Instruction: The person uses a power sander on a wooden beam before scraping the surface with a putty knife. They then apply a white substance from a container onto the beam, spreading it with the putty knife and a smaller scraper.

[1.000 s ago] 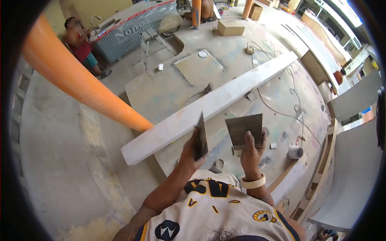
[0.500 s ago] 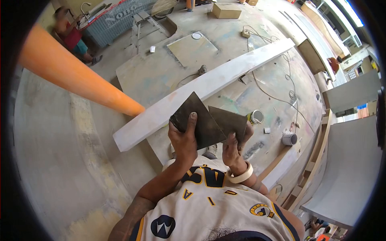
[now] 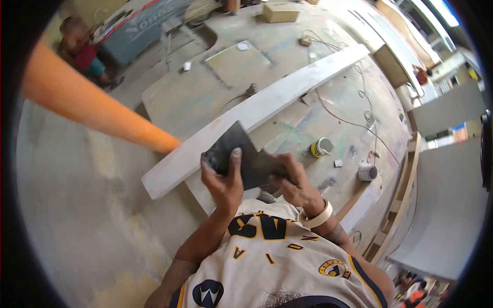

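Plates (image 3: 244, 164) overlap in view, our left hand (image 3: 226, 188) gripping one, our right hand (image 3: 297, 184) the other.

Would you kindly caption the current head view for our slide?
Left hand and right hand hold overlapping dark flat plates, with a long white beam beyond.

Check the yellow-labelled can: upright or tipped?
Upright. The can shows its round top facing up, with the label on its side below.
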Demonstrator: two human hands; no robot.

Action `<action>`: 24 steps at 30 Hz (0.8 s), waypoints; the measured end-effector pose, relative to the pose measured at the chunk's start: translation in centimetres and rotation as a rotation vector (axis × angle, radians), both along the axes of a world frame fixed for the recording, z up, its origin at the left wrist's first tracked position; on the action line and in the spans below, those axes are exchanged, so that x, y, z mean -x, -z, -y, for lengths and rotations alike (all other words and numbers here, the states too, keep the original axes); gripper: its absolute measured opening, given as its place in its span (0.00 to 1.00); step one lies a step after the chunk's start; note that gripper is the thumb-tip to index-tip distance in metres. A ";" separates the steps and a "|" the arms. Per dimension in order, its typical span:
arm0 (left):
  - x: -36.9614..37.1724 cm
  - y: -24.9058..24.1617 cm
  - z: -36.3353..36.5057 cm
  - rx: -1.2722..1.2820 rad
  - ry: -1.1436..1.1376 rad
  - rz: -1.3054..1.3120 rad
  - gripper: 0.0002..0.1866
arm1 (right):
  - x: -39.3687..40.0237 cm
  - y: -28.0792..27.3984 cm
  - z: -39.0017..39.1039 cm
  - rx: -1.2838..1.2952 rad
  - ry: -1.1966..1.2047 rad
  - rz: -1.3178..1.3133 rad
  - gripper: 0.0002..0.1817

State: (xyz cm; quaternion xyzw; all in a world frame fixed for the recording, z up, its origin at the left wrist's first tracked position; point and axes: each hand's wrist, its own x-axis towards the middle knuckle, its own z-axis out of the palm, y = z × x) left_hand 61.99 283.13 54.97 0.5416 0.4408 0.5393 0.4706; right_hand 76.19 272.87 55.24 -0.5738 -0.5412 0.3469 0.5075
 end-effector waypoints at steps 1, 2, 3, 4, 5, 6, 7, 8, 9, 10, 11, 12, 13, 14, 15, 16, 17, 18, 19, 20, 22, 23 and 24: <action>0.2 0.1 0.0 -0.012 0.010 -0.012 0.16 | -0.1 -0.5 0.3 0.162 -0.045 -0.139 0.24; 0.2 0.4 0.0 -0.027 0.038 -0.017 0.17 | -0.3 -1.3 0.0 0.132 -0.113 -0.164 0.24; 0.4 1.7 -0.1 -0.036 0.006 -0.011 0.18 | -0.7 -0.4 -0.1 0.051 -0.146 -0.105 0.24; 0.3 3.2 -0.4 -0.044 -0.019 0.002 0.18 | -0.6 -2.8 0.0 0.196 -0.120 -0.181 0.25; 0.0 2.7 -0.2 -0.021 -0.006 0.001 0.19 | -1.2 -2.3 0.0 0.147 -0.183 -0.091 0.23; 0.2 2.1 0.2 0.004 -0.005 -0.009 0.19 | -1.4 -2.0 0.0 0.183 -0.212 -0.088 0.19; 0.7 2.0 0.0 0.010 0.066 -0.043 0.19 | -1.5 -1.7 0.0 0.270 -0.288 -0.061 0.19; 1.0 2.0 -0.4 0.010 0.123 -0.082 0.19 | -1.6 -1.3 0.0 0.354 -0.377 -0.038 0.19; 0.9 1.8 -0.4 0.042 0.163 0.007 0.18 | -1.5 -0.2 0.4 0.284 -0.347 -0.087 0.19; 0.8 1.4 -0.6 0.046 0.188 0.053 0.18 | -1.2 1.4 0.6 0.211 -0.327 -0.137 0.19; 0.6 1.0 -0.7 0.052 0.207 0.097 0.18 | -1.1 1.6 0.5 0.138 -0.313 -0.187 0.19; 0.5 0.7 -0.8 0.062 0.219 0.143 0.17 | -1.4 1.4 0.5 0.151 -0.252 -0.229 0.20; 0.2 0.5 -0.9 0.090 0.193 0.171 0.17 | -1.7 0.9 0.6 0.167 -0.193 -0.269 0.20; 0.2 0.4 -0.9 0.085 0.222 0.116 0.17 | -1.9 -0.1 0.9 0.184 -0.133 -0.310 0.20; 0.4 0.5 -1.0 0.080 0.253 0.060 0.17 | -1.9 -1.5 1.1 0.347 -0.023 -0.547 0.21; 0.5 0.6 -0.9 0.074 0.285 0.004 0.17 | -2.0 -1.1 1.0 0.251 -0.040 -0.538 0.21; 0.4 0.7 -0.6 0.011 0.297 -0.076 0.17 | -1.6 0.0 1.0 0.156 -0.058 -0.530 0.21; 0.2 0.9 -0.6 0.013 0.269 -0.062 0.18 | -1.0 1.1 0.9 0.065 -0.076 -0.523 0.21; 0.1 1.0 -0.7 0.017 0.240 -0.049 0.18 | 0.1 2.1 0.9 0.002 -0.099 -0.573 0.23; 0.1 1.3 -0.8 0.018 0.213 -0.040 0.18 | 0.0 2.5 0.9 0.058 -0.138 -0.492 0.23; 0.1 1.1 -2.0 0.109 0.157 0.013 0.22 | 0.0 3.3 1.4 0.167 -0.216 -0.333 0.24; -0.2 0.4 -2.5 0.174 0.145 0.071 0.23 | -0.1 3.9 1.9 0.312 -0.176 -0.461 0.26; -0.4 -0.1 -3.0 0.240 0.128 0.134 0.23 | -0.7 4.6 2.1 0.269 -0.046 -0.523 0.25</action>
